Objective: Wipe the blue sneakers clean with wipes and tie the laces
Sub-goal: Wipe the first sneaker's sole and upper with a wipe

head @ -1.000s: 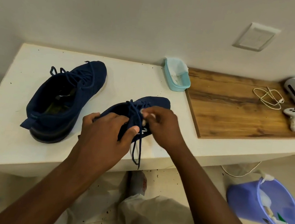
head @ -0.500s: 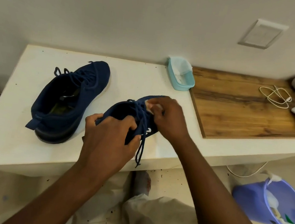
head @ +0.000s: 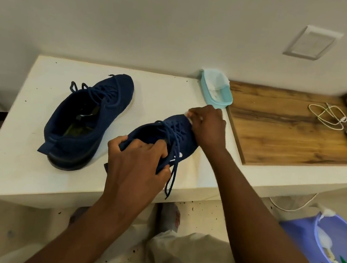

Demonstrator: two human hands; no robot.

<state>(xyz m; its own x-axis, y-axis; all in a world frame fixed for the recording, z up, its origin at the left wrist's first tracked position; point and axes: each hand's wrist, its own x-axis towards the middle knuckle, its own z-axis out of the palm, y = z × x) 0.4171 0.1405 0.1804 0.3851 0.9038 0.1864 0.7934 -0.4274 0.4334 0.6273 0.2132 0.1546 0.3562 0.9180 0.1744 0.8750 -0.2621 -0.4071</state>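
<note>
Head view: left hand [head: 136, 166] clenched on shoe [head: 187, 141] heel; right hand [head: 208, 126] pinches wipe [head: 189, 117] against its toe. Second shoe [head: 87, 119] at 10 o'clock on table [head: 24, 157]. Tub [head: 217, 102] of wipes at 1 o'clock; bucket [head: 295, 231] with trash on floor, 4 o'clock.

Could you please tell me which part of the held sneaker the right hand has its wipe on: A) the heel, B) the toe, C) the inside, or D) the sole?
B: the right hand presses the wipe against the toe end of the held sneaker, while the left hand grips its heel end.
</note>
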